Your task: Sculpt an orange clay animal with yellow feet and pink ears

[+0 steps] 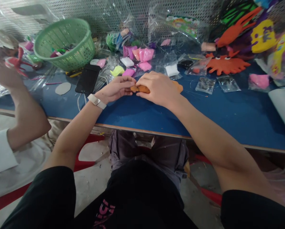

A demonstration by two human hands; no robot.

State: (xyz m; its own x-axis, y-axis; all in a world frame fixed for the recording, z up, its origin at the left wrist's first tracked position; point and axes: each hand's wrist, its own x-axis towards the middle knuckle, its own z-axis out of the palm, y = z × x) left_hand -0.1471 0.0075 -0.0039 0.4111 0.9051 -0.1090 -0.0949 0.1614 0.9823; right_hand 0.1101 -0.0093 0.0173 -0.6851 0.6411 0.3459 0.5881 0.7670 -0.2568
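Note:
My right hand [158, 87] curls over a flat orange piece [177, 86] with a scalloped edge, probably soft modelling clay. Most of that piece is hidden under the palm; a bit shows between the fingertips and more past the knuckles. At its left end, the fingers and thumb of my left hand [118, 89] pinch the edge. Small dark marks show on the orange surface there. Both hands rest close to the blue table [152, 114]. Just beyond them lie a pink packet [128, 72] and a yellow-green packet [117, 71].
A green basket [64, 43] and a black phone [87, 79] with a cable stand left. Right are an orange crab figure [228, 64], small clear bags [205, 85] and a white object [284, 106]. Another person's arm [25, 101] reaches in at the left. A perforated metal panel [99, 11] backs the table.

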